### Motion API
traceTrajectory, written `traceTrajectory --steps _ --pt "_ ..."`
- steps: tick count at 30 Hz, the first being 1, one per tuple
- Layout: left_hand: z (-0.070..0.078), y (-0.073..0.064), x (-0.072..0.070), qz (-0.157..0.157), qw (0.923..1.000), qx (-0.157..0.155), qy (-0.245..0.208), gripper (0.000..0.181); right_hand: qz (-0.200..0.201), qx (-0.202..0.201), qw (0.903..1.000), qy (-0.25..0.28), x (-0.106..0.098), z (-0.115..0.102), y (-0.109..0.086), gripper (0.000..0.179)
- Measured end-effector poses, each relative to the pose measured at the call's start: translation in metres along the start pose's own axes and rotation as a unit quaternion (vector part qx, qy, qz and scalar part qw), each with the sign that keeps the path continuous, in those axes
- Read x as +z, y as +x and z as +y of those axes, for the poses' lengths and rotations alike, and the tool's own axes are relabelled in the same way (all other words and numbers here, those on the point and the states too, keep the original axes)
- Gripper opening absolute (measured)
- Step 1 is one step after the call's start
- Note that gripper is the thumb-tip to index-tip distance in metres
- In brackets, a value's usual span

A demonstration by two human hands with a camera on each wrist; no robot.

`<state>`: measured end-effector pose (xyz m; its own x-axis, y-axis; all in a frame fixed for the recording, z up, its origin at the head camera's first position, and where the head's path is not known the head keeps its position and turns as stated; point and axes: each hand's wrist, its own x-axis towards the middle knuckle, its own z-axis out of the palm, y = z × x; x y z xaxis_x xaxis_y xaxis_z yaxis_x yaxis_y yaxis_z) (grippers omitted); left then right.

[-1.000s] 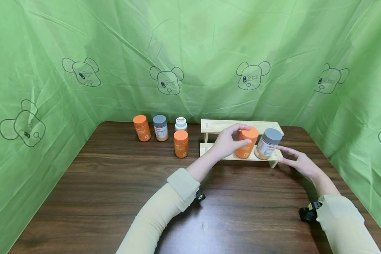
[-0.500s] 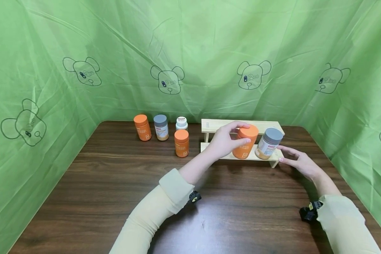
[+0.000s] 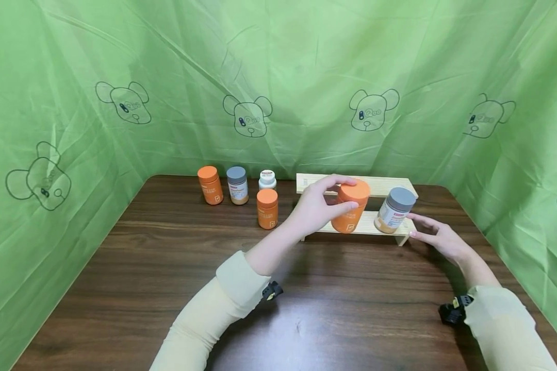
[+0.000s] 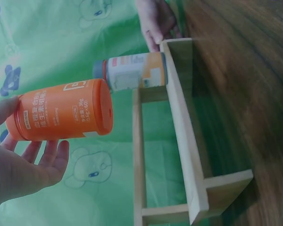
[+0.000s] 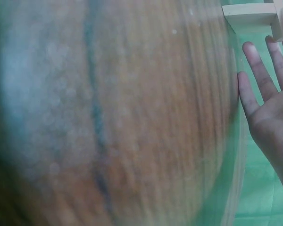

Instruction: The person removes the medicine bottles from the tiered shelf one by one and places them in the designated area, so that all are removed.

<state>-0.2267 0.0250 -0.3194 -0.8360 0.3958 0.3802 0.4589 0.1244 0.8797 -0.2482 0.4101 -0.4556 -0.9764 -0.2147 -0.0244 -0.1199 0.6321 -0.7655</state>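
Observation:
My left hand (image 3: 312, 207) grips an orange bottle (image 3: 349, 208) near its lid, thumb on the near side and fingers behind. In the left wrist view, that orange bottle (image 4: 61, 110) hangs apart from the two-tier wooden rack (image 4: 186, 141). On the rack's lower tier (image 3: 369, 224), at the right, stands a grey-lidded bottle (image 3: 392, 212) with a pale label. My right hand (image 3: 441, 241) is at the rack's right end, its thumb and fingertips touching or very near it. The right wrist view shows this hand (image 5: 278, 110) with extended fingers.
Left of the rack, an orange bottle (image 3: 267, 210) stands in front of a small white-capped bottle (image 3: 267, 180). Farther left are a grey-lidded bottle (image 3: 238, 186) and another orange bottle (image 3: 211, 186). Green cloth (image 3: 306, 77) surrounds the dark wooden table (image 3: 167, 268) at the back and sides.
My left hand has carried the orange bottle leftward and toward me, away from the grey-lidded bottle on the rack. The right hand has stayed at the rack's end.

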Motion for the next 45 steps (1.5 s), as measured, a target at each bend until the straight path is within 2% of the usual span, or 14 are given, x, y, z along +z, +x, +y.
traceTrajectory --steps 10,15,19,22,27,29,31,35,41,45 --pt "0.010 -0.012 -0.032 0.027 0.9992 0.027 0.011 0.036 0.002 -0.008 1.0000 0.002 0.000 0.001 0.000 0.055" --pt "0.014 -0.016 -0.045 0.040 0.9981 0.046 0.003 0.037 0.004 -0.009 0.9999 0.004 -0.001 0.003 0.000 0.056" --pt "0.018 -0.022 -0.055 0.048 0.9979 0.043 0.001 0.039 0.006 -0.006 1.0000 0.002 0.000 0.003 -0.001 0.056" --pt "0.027 -0.029 -0.061 0.059 0.9975 0.040 0.002 0.040 0.006 -0.007 0.9999 0.005 0.000 0.004 -0.002 0.056" --pt "0.045 -0.042 -0.074 0.083 0.9945 0.063 0.008 0.039 0.005 -0.012 0.9999 0.010 0.000 0.003 -0.001 0.055" --pt "0.047 -0.046 -0.079 0.094 0.9934 0.065 0.007 0.039 0.005 -0.013 0.9999 0.010 0.000 0.003 -0.001 0.055" --pt "0.047 -0.050 -0.083 0.104 0.9926 0.062 0.005 0.039 0.004 -0.011 0.9999 0.009 0.000 0.003 0.000 0.055" --pt "0.040 -0.054 -0.093 0.121 0.9898 0.074 0.004 0.039 0.003 -0.009 0.9999 0.009 -0.001 0.002 0.000 0.055" --pt "0.013 -0.056 -0.110 0.135 0.9855 0.103 0.009 0.041 0.000 -0.005 1.0000 0.006 0.000 0.000 -0.001 0.056" --pt "0.004 -0.060 -0.119 0.140 0.9841 0.105 0.027 0.041 0.000 -0.001 1.0000 0.006 0.000 -0.002 -0.002 0.056"
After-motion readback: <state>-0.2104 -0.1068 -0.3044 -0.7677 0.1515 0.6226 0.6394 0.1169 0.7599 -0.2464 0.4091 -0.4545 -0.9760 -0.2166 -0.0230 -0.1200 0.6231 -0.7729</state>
